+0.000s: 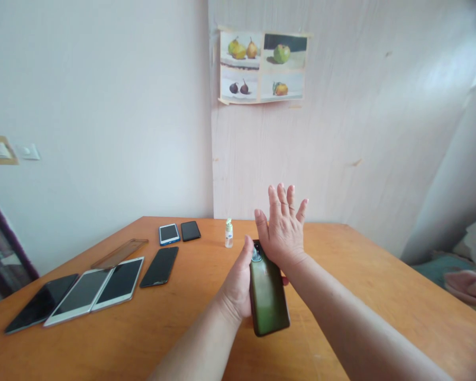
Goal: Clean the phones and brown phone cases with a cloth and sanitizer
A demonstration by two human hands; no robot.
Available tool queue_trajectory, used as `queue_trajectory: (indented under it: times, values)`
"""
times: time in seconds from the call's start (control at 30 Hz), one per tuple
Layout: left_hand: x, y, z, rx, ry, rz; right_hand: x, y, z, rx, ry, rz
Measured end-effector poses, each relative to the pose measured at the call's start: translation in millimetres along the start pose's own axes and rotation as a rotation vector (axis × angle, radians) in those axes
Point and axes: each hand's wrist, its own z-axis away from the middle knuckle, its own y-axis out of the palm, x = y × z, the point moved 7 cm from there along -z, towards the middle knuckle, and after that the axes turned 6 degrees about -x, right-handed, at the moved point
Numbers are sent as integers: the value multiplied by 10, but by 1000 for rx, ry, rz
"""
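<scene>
A green smartphone (270,301) is held above the table, its back and camera block facing me. My left hand (240,286) grips it from the left side; the thumb lies along the edge near the camera and a fingertip shows at the right edge. My right hand (283,227) is raised over the phone's upper right corner, fingers spread and pointing up, back of the hand toward me. The heel of that palm overlaps the phone's top; whether it touches cannot be made out.
On the wooden table (333,317) lie several phones and tablets at left, among them a black phone (159,267) and a white tablet (118,283). Near them is a clear brown case (121,254). A small pump bottle (229,234) stands behind my hands, before the wall.
</scene>
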Motion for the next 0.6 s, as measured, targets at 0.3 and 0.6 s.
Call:
queue_trajectory:
  times: [0.3, 0.6]
  values:
    - [-177, 51, 61, -10, 119, 93, 186, -67, 467, 142, -66, -187]
    - [-388, -87, 59, -23, 197, 85, 298, -191, 1056, 224, -141, -497]
